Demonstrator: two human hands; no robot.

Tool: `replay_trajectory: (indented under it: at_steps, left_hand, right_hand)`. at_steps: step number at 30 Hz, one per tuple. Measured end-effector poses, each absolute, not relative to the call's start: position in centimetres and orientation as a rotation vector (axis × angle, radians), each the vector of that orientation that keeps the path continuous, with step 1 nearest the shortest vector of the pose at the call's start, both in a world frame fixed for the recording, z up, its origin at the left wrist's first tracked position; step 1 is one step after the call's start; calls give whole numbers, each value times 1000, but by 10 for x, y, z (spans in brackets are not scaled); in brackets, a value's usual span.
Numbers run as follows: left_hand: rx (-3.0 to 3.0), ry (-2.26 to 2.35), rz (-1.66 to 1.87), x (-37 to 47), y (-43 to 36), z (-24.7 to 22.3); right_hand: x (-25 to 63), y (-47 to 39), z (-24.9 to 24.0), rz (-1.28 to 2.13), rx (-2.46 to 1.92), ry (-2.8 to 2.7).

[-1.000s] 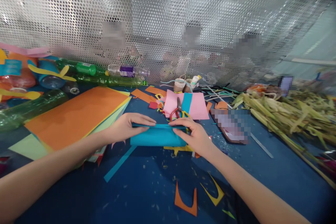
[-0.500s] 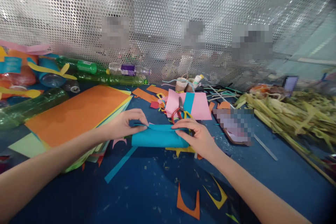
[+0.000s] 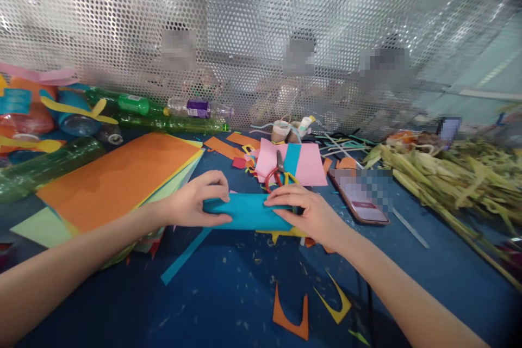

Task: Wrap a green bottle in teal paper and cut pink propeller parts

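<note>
A sheet of blue paper (image 3: 248, 212), folded or rolled over into a flat band, lies crosswise between my hands. Its left end is gripped by my left hand (image 3: 204, 201), fingertips on the upper edge and thumb along the front. At the right end, my right hand (image 3: 304, 206) holds it with the fingers on top and the thumb on the front face. Just behind the right fingertips are scissors (image 3: 279, 168) with red and yellow handles, resting on pink paper (image 3: 312, 166). A narrow blue strip (image 3: 185, 256) lies in front of my left hand.
Left stands a stack of coloured sheets topped by orange paper (image 3: 122, 179). Plastic bottles (image 3: 196, 109) line the mesh wall. A phone (image 3: 361, 196) and dried husks (image 3: 444, 179) are on the right. Orange (image 3: 291, 315) and yellow (image 3: 336, 304) scraps lie in front.
The raised flap along the blue paper's upper edge now lies down against the rest. My left thumb has come round to its front face; my right hand stays nearly in place.
</note>
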State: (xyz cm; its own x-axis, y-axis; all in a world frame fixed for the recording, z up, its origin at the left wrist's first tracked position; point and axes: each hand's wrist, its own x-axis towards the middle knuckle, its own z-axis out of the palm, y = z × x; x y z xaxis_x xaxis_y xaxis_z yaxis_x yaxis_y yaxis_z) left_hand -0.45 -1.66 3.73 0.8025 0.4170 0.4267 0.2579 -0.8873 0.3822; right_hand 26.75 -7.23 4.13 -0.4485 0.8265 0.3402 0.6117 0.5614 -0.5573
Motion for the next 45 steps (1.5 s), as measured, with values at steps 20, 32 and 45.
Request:
replay_trajectory:
  at_steps: [20, 32, 45]
  left_hand:
    - [2412, 542, 540, -7, -12, 33]
    - [2351, 663, 467, -7, -9, 34]
    - [2331, 658, 483, -5, -9, 35]
  right_hand:
    - [266, -85, 42, 187, -1096, -2285]
    - [269, -79, 36, 622, -1376, -2078]
    - [256, -69, 27, 686, -1426, -1791]
